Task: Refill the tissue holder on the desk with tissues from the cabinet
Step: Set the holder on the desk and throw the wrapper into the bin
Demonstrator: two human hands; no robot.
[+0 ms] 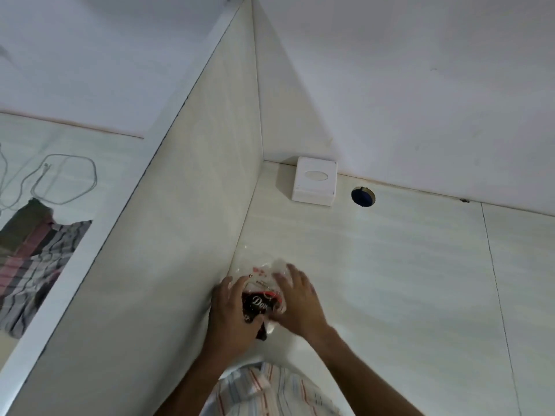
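both my hands are on a clear plastic tissue pack point(262, 291) that lies on the pale table point(390, 280), close against the side panel point(192, 235) that rises on my left. my left hand point(231, 316) grips the near end, where the wrapper is dark red with white lettering, and its fingers point(240, 283) curl over the top of it. my right hand point(295, 304) lies over the right side of the pack, its fingers point(288, 276) spread and pressed on the clear plastic, so the pack is held between the two hands. i cannot tell whether the wrapper is torn open.

the white tissue holder point(314, 183) stands well apart from the pack, in the far corner of the table where the side panel meets the white back wall point(405, 100). its oval slot faces up. just beside it, to the right, is a round cable hole point(363, 197) with something blue inside.

the stretch of table between the pack and the holder is bare. past the side panel on my left lie a looped grey cable point(64, 178) and a striped cloth point(36, 256). my striped shirt point(270, 391) shows at the bottom edge.
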